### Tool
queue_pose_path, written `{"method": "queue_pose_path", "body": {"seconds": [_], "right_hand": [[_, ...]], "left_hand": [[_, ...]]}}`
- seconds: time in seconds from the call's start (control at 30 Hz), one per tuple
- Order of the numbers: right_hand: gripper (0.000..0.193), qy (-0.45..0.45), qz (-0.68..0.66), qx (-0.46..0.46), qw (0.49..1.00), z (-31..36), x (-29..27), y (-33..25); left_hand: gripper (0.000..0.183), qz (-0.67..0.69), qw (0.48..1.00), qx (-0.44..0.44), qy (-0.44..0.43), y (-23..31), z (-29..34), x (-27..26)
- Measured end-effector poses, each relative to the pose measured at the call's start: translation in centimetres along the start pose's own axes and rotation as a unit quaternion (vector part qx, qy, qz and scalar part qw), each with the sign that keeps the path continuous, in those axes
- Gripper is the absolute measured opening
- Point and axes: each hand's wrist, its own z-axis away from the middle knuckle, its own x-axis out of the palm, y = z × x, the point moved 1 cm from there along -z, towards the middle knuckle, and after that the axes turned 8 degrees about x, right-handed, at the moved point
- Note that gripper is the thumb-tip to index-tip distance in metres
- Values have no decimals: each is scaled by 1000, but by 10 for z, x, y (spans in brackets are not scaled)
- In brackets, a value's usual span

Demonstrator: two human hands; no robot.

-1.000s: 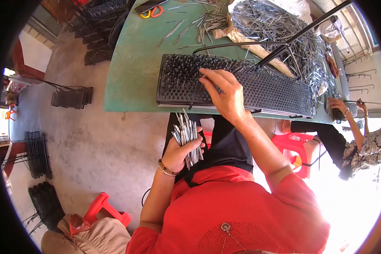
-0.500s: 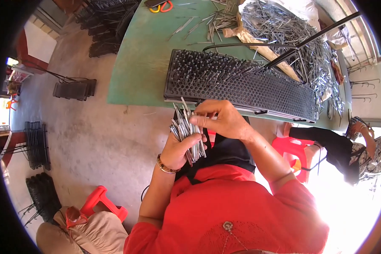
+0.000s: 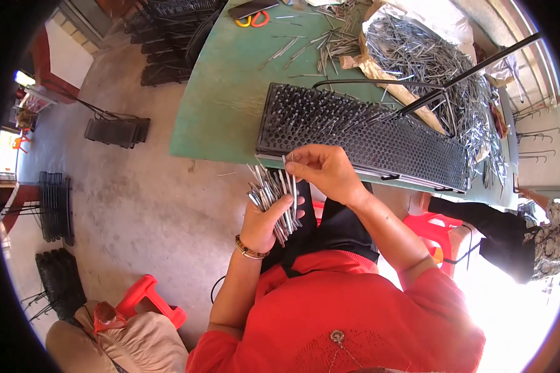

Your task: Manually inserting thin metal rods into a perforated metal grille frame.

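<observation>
My left hand is wrapped round a bundle of thin silvery metal rods, their ends fanning upward. Above and to the right of it, my right hand has thumb and forefinger pinched at the top of a metal rod at the bundle's edge. Just beyond both hands lies a long black perforated rack on the green table. Many dark-tipped rods stand in the holes of its left part, while holes further right show bare. A black metal bar frame rises from the rack.
A large heap of loose rods lies on torn paper at the table's far right. Scissors with orange and yellow handles lie at the far edge. Black racks stand on the floor at left; red stools and other people are nearby.
My right hand has drawn slightly away from the bundle's middle to its right edge, pinching a rod there. The table and rack have shifted slightly right and down in view.
</observation>
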Motion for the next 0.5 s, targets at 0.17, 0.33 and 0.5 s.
{"method": "queue_pose_path", "body": {"seconds": [0.17, 0.33, 0.5], "right_hand": [[19, 14, -17, -30, 999, -12, 1, -5], [14, 108, -29, -148, 983, -17, 0, -33], [17, 219, 31, -230, 948, -41, 5, -39]], "left_hand": [[19, 8, 1000, 14, 16, 1, -3, -9], [20, 35, 996, 22, 75, -2, -7, -18], [21, 3, 999, 13, 46, -7, -3, -16]]}}
